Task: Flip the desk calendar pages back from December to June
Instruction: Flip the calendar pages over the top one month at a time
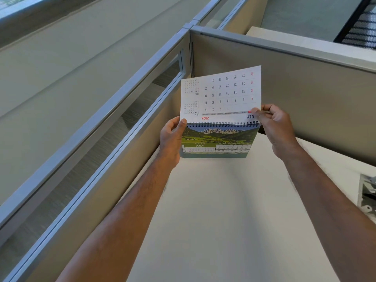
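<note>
Pale surface (223, 210) nearest, both forearms reaching over it. Left hand (171, 137) grip clasps the desk calendar (217, 141) at its left edge by the spiral binding. Right hand (274, 127) grip pinches the raised page (221, 94), printed July upside down. Partition (305, 82) behind.

Typical office cubicle here. The surface (234, 220) is plain off-white and runs into a corner where two beige fabric partitions (305, 94) meet, both trimmed with grey metal frames (114, 102). The left partition has a narrow glass strip (142, 106) along its top. There's a bit of window (18, 5) at the upper left, and soft, even light everywhere.
</note>
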{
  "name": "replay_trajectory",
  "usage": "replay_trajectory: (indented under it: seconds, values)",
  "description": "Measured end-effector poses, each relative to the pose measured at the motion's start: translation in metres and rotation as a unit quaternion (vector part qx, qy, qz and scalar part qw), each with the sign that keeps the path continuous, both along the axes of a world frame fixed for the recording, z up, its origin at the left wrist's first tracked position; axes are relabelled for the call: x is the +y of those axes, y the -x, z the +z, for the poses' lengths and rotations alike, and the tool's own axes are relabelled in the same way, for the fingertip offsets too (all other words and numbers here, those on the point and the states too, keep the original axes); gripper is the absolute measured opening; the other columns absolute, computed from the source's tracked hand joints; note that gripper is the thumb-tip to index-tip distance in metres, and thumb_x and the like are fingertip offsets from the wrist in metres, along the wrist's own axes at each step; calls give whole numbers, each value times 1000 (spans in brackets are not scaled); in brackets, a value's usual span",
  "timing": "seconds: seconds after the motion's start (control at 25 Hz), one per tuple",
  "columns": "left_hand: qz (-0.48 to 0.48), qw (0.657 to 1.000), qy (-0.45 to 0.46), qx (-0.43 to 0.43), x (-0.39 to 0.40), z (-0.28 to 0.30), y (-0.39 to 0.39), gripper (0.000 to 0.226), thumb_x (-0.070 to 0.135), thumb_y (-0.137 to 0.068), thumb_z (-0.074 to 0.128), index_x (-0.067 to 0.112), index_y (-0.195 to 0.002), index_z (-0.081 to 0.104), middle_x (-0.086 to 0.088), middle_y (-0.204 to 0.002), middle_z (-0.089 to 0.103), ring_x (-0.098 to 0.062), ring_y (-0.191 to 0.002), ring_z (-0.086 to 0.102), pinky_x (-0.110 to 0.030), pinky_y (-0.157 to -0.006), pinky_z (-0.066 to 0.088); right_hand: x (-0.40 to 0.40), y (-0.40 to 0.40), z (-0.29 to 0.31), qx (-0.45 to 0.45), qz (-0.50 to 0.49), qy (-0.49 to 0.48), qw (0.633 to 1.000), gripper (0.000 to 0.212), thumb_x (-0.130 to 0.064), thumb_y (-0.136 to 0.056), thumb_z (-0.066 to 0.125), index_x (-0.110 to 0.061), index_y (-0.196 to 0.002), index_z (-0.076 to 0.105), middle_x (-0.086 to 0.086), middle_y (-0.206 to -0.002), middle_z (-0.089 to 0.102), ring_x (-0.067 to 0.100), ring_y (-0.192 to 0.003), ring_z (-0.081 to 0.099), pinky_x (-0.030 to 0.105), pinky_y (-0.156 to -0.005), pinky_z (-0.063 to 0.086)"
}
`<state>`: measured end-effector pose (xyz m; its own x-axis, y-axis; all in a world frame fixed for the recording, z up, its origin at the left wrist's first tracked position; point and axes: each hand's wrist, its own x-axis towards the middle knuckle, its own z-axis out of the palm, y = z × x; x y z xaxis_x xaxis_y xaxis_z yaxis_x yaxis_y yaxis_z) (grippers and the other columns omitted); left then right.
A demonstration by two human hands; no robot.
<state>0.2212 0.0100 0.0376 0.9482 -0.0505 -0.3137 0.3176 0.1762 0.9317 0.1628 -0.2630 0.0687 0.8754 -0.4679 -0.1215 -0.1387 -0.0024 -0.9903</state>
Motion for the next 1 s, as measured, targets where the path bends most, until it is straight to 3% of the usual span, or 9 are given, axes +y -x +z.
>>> replay_trajectory:
  seconds: [0.12,0.28,0.48,0.6,0.72,0.8,0.88,1.0]
  values:
    - [-17,1000,-17,4,2,3,1,23,24,-107,57,8,-121,67,3,-90,83,-8,-78,79,-24,-62,62,-5,4,0,9,60,-3,998,25,-13,-89,76,-19,-112,68,-7,-101,81,7,-92,76,17,-75,56]
    - [-53,999,-3,7,8,6,-1,13,23,-107,58,12,-107,66,2,-90,82,-7,-79,78,-24,-64,62,-11,8,-2,28,113,-16,993,37,3,-90,70,-12,-124,66,-7,-106,81,7,-101,74,16,-79,56]
    - [-102,995,1,-9,17,6,-2,5,20,-104,63,18,-108,65,4,-101,81,-10,-94,75,-41,-85,61,-12,11,-4,10,117,-31,993,41,6,-90,68,-6,-129,65,-9,-108,80,5,-100,74,15,-80,55]
    - [-94,995,25,-2,17,6,-2,9,13,-104,62,19,-109,67,1,-108,78,-21,-110,69,-50,-95,56,-9,13,-4,-11,117,-33,993,34,6,-91,67,-5,-124,68,-12,-104,80,4,-97,74,13,-79,54]
    - [-97,995,31,-15,18,7,-1,16,9,-103,61,21,-100,71,2,-103,76,-21,-106,69,-45,-88,56,-9,18,-6,-35,128,-16,991,20,2,-91,68,-10,-107,72,-7,-98,80,6,-92,73,16,-81,53]
    - [-100,994,37,-24,20,7,0,20,6,-99,61,21,-92,72,4,-99,76,-22,-96,73,-40,-75,58,-9,24,-11,-42,141,12,989,18,-2,-86,69,-10,-102,73,2,-103,76,13,-91,70,23,-81,55]
    - [-93,995,43,-13,21,8,0,27,2,-99,58,21,-87,72,4,-100,77,-23,-86,79,-37,-64,65,-10,27,-16,-32,119,35,992,28,6,-85,62,-15,-97,76,-2,-108,73,11,-92,71,22,-78,56]
    - [-85,995,50,0,21,5,-2,38,-4,-103,53,22,-84,74,5,-109,75,-26,-94,80,-45,-72,65,-9,28,-21,-15,103,76,992,47,15,-94,48,-22,-94,77,-6,-114,71,1,-97,69,16,-78,55]
